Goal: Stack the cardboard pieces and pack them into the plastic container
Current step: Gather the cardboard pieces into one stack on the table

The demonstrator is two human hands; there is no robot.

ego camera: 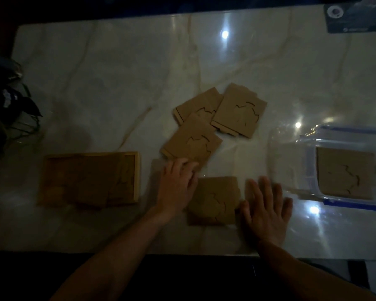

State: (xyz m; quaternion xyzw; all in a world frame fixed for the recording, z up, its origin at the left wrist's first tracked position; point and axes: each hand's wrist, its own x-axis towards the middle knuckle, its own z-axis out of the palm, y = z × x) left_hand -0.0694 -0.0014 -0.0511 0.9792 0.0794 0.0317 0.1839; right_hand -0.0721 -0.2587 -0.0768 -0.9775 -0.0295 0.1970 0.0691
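Note:
Three brown cardboard pieces overlap in the middle of the marble table: a far-left piece (199,105), a far-right piece (240,110) and a nearer piece (192,141). Another cardboard piece (214,200) lies close to the front edge between my hands. My left hand (178,184) rests with its fingers spread, fingertips on the near edge of the nearer piece. Flat on the table just right of the front piece lies my right hand (267,209), fingers straight. The clear plastic container (308,161) with blue clips sits at the right, with one cardboard piece (345,172) inside.
A shallow wooden tray (137,177) with more cardboard pieces sits at the left. Dark plant leaves (11,105) hang over the table's left edge. A dark flat object (354,17) lies at the far right corner. The scene is dim, with light glare on the marble.

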